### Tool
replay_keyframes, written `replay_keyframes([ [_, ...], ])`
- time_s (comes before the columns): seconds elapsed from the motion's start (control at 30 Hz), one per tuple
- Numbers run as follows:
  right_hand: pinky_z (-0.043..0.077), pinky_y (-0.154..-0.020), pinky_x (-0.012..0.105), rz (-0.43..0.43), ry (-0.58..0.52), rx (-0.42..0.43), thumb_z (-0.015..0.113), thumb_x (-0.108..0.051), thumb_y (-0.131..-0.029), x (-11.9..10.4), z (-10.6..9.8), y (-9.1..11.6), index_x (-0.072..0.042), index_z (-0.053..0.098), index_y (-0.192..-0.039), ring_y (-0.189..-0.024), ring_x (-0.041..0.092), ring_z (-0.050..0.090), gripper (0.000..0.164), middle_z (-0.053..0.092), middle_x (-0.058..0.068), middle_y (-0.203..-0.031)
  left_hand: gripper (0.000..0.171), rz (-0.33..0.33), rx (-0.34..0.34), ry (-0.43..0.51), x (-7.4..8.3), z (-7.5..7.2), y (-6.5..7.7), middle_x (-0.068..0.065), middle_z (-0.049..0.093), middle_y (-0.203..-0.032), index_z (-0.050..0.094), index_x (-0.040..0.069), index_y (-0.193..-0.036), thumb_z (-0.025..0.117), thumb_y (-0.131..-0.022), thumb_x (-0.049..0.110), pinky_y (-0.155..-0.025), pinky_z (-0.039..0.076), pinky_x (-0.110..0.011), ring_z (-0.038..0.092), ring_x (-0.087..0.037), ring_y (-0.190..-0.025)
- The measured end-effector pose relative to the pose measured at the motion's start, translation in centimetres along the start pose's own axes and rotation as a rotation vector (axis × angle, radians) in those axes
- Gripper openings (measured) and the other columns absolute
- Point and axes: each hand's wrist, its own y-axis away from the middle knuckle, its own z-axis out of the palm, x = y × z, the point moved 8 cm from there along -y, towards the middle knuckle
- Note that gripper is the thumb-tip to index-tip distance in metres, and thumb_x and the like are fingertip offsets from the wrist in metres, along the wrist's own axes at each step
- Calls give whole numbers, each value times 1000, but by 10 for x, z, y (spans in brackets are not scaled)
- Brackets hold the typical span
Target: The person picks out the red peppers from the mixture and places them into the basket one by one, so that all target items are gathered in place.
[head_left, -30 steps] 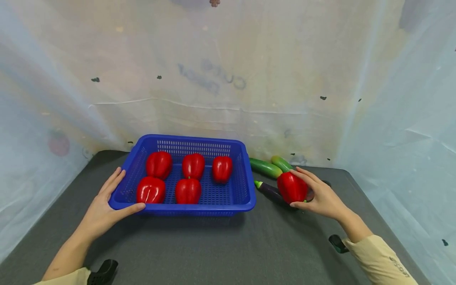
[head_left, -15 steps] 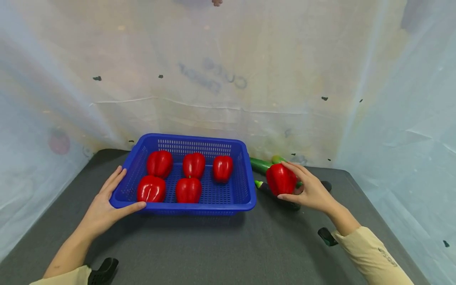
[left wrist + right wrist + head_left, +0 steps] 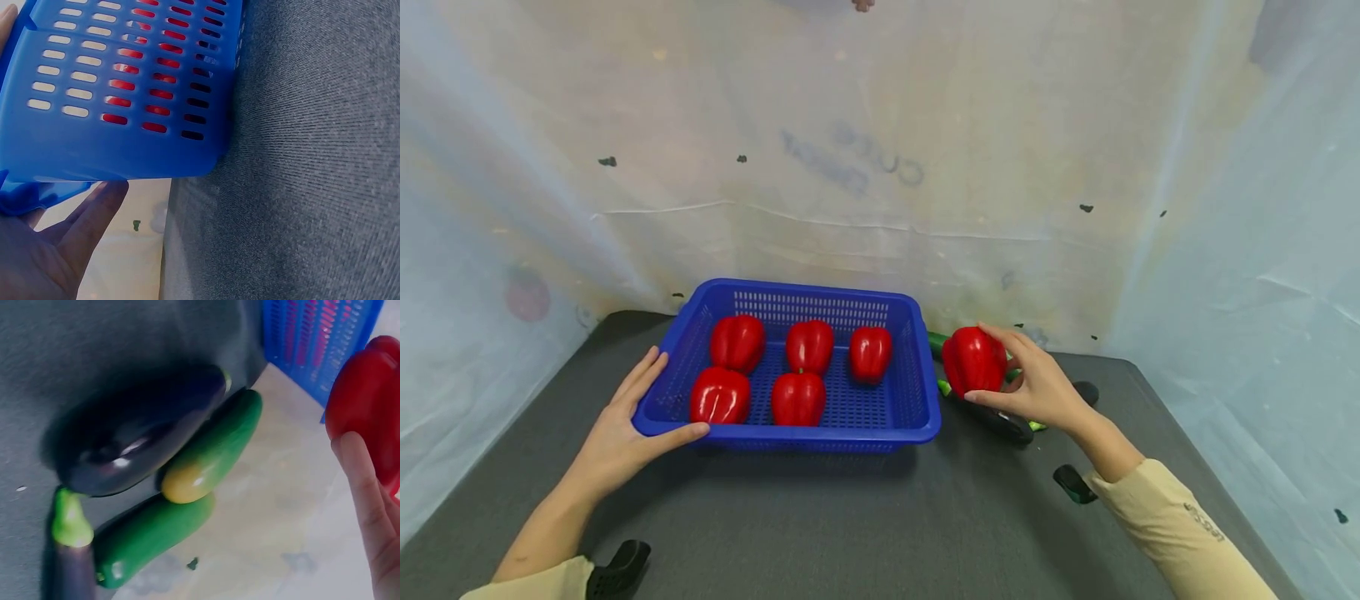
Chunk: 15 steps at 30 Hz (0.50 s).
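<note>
My right hand (image 3: 1039, 382) pinches a red bell pepper (image 3: 973, 362) between thumb and fingers. It holds the pepper above the eggplants and cucumbers, just right of the blue basket (image 3: 850, 436). In the right wrist view, part of the held pepper (image 3: 369, 406) shows at the right edge. My left hand (image 3: 617, 443) rests at the basket's near left corner, its straight fingers on the left rim and its thumb along the front rim. Several red bell peppers (image 3: 797, 400) lie apart or touching inside the basket.
Beneath the right hand lie a dark eggplant (image 3: 144, 434), a second eggplant with a green cap (image 3: 73, 519), and two cucumber-like green vegetables, one yellow-tipped (image 3: 215, 450) and one all green (image 3: 153, 537). A pale plastic sheet (image 3: 880, 125) stands behind the grey table (image 3: 820, 533).
My right hand has carried the bell pepper leftward and up, from over the eggplants toward the basket's right side. My left hand and the basket stay in place.
</note>
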Motion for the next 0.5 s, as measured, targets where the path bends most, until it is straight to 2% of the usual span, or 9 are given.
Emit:
replay_keyframes([
  [0.3,55,-59,20,10,5,-37,81,-41,-73,-21,-2,-17,-21,39,-146,-84,21,64,86,51,9,-132,104,3,-2,5,-2,1,1,-3,-4,-163,7,25,-155,76,-79,37,-94,16,-82,3,-49,-144],
  [0.5,54,-61,23,17,76,-85,79,-48,-72,-37,-2,-28,-24,40,-145,-87,18,62,86,53,4,-130,104,0,-4,9,-2,1,1,-1,-5,-163,7,26,-155,76,-79,38,-94,16,-81,2,-47,-145],
])
